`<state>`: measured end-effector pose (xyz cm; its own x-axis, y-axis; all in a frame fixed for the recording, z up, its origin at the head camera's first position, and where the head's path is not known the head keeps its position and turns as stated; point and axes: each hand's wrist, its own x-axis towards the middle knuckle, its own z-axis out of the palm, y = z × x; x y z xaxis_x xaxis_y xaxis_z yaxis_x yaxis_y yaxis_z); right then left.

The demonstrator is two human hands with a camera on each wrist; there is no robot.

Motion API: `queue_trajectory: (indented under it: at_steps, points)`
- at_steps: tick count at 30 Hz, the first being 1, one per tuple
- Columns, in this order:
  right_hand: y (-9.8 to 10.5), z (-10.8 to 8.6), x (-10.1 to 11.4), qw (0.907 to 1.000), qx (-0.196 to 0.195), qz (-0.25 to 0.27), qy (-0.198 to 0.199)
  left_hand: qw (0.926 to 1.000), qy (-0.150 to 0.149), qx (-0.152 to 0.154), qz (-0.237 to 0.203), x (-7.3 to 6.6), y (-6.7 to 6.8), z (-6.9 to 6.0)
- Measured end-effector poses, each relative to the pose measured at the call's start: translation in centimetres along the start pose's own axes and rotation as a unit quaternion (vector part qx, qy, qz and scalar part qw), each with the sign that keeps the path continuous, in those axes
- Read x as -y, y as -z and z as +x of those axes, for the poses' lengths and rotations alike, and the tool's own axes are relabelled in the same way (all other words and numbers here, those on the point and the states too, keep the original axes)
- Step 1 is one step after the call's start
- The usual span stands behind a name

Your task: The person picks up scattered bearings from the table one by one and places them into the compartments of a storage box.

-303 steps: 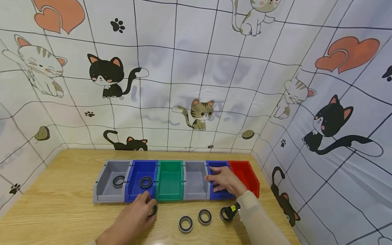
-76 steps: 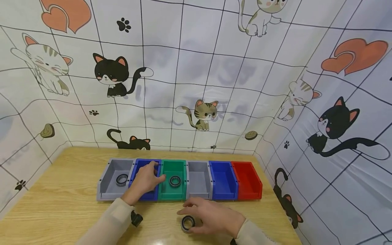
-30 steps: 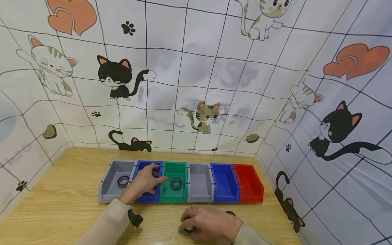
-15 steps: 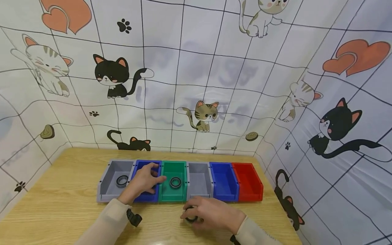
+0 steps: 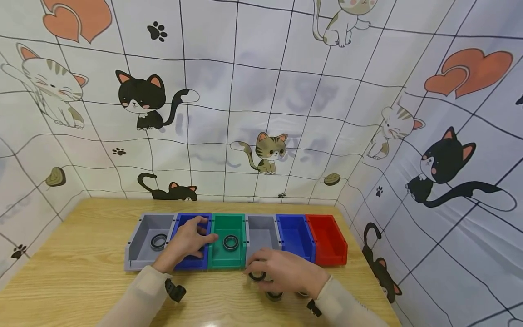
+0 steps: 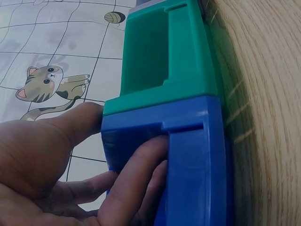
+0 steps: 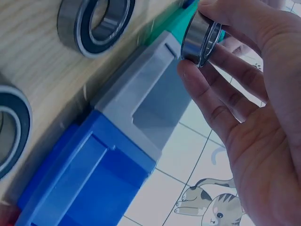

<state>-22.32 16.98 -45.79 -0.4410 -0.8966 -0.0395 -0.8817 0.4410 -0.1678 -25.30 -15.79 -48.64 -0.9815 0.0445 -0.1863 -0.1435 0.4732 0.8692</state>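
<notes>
Left hand (image 5: pixel 187 241): rested in the left blue bin (image 5: pixel 182 222) with fingers spread and thumb over the edge of the green bin (image 5: pixel 227 225); could not be seen gripping anything, with fingertips partly hidden
Right hand (image 5: pixel 286 271): pinched a tilted bearing (image 7: pixel 193 43) between thumb and fingers, lower middle of the frame, beside the front of the middle gray bin (image 5: pixel 261 229)
Far-left gray bin (image 5: pixel 156 222): looked done, with a flat-lying bearing (image 5: pixel 158 248) inside, lower left of the frame
Green bin: looked done too, with a single bearing (image 5: pixel 230 249) inside, lower middle of the frame
Left blue bin: could not be judged, mostly covered by the left hand
Middle gray bin: showed no bearing, though partly hidden by the right hand
Right blue bin (image 5: pixel 295 231) and red bin (image 5: pixel 327 234): showed no bearing, lower right of the frame; seemed left to fill
Counter (image 5: pixel 94 231): carried a loose bearing (image 5: pixel 274 297) below the right hand and a further loose bearing (image 5: pixel 302 294) near the right wrist, partly hidden; seemed left to bin
Bearings so far: seemed about midway, with two plainly binned, one pinched, two left outside
</notes>
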Motion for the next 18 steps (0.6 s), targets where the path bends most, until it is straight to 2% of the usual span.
queue_trajectory:
  at_steps: [7, 14, 18]
  points:
    - [0.3, 0.3, -1.0, 0.9996, 0.003, -0.006, -0.027, 1.0000, 0.000, 0.002, -0.001, 0.2, 0.1, 0.1]
    - [0.6, 0.6, -1.8, 0.9994, -0.014, -0.023, -0.021, 1.0000, -0.005, 0.001, 0.003, 0.2, 0.0, 0.0]
    - [0.8, 0.9, -2.5, 0.9991, -0.013, -0.021, -0.034, 1.0000, -0.005, 0.000, 0.002, 0.2, 0.1, 0.1]
